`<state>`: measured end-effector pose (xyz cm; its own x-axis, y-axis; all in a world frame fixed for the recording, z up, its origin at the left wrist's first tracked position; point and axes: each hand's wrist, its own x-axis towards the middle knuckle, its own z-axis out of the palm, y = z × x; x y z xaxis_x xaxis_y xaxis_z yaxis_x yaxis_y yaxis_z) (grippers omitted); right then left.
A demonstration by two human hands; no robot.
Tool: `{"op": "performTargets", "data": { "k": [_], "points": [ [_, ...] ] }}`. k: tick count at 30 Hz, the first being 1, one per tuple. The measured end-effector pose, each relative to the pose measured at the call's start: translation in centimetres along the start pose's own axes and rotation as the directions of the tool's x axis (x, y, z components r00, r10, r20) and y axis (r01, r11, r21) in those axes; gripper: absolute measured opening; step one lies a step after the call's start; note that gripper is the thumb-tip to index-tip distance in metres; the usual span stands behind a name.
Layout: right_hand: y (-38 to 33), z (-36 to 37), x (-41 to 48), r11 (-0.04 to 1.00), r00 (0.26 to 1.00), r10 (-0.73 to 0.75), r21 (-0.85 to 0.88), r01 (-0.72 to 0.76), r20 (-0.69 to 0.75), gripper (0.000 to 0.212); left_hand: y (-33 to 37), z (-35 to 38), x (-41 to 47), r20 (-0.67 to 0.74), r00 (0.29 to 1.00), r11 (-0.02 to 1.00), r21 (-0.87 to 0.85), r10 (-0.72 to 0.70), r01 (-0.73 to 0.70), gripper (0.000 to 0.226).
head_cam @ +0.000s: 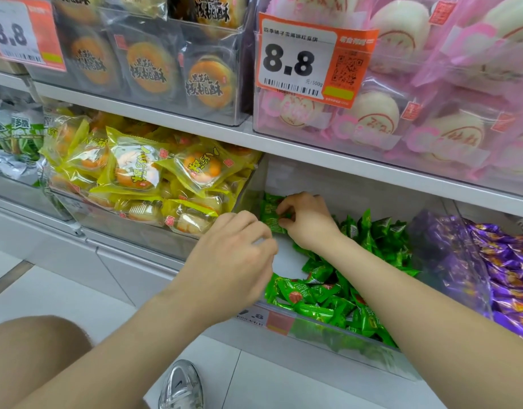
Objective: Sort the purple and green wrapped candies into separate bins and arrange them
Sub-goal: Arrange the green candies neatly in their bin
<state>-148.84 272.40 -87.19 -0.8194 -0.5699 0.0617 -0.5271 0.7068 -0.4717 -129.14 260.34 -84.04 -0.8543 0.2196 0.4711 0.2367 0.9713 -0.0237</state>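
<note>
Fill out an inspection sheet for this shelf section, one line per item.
Surface: clear bin on the lower shelf, with part of its white floor bare at the left.
Job's things: green candies are piled in that bin; purple candies fill the next bin to the right; no stray colour seen in either.
Clutter: yellow pastry packs in the bin to the left; pink-wrapped buns and a price tag above.
Grippers: right hand pinches a held green candy at the bin's back left; left hand is curled beside it, grip unclear.
Cables: nothing seen.
Surroundings: tiled floor, silver shoe.
</note>
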Motion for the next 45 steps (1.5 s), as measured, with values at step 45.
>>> {"op": "performTargets", "data": {
  "k": [45],
  "points": [
    [-1.0, -6.1, -9.1, 0.95, 0.933, -0.293, -0.047, 0.309, 0.208, 0.035, 0.6, -0.5, 0.4, -0.009, 0.999, 0.996, -0.075, -0.052, 0.051, 0.025]
  ]
}}
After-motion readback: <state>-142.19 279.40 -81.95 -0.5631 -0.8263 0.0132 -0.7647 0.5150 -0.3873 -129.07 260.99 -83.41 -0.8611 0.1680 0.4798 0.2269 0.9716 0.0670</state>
